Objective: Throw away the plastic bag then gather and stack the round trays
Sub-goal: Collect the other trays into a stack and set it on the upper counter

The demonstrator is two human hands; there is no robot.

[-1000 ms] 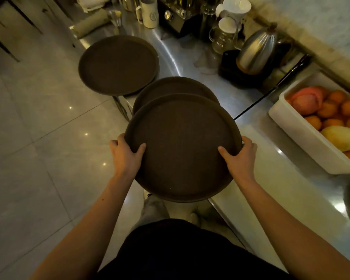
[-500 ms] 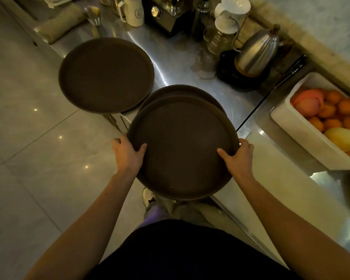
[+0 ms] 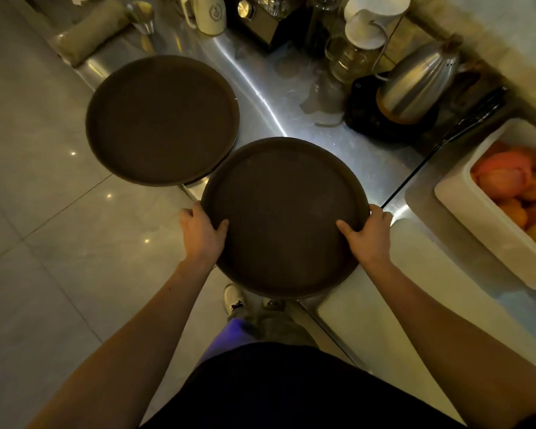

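Hands: left hand [image 3: 202, 233] and right hand [image 3: 367, 236] grip the dark round plastic tray [image 3: 285, 216] by opposite rims.
Neighbour: second dark round tray [image 3: 163, 119] overhangs the steel tabletop [image 3: 260, 85] edge, just beside.
Right: white fruit bin [image 3: 489, 224].

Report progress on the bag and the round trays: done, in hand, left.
Done: no plastic bag shows, so it may be binned; that cannot be confirmed. In hand: the left hand and right hand grip the near tray by its rim over the steel counter. Left: the far tray lies apart, unstacked.
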